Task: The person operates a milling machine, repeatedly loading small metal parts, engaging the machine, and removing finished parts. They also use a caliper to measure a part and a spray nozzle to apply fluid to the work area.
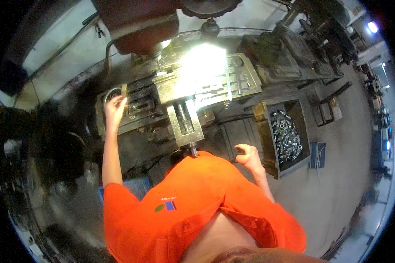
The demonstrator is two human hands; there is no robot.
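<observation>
My left hand (115, 108) is closed at the handwheel (112, 93) on the left end of the machine table (249, 72), its fingers around the wheel's upright handle (124, 90). Loosely curled, my right hand (249, 158) hangs in front of my body with a gap between thumb and finger and nothing visible in it. Between the hands a machine vise (173, 120) with an exposed screw (182, 115) points toward me, its square shaft end (193, 150) close to my orange shirt. Strong glare (205, 59) hides the vise jaws and whatever is in them.
To the right stands an open box (306, 147) with many small metal cylinders (286, 138). A wrench (238, 75) lies on the table's right part. The dark red machine head (138, 26) overhangs the far left. Beside the box is a blue piece (317, 155) with thin rods.
</observation>
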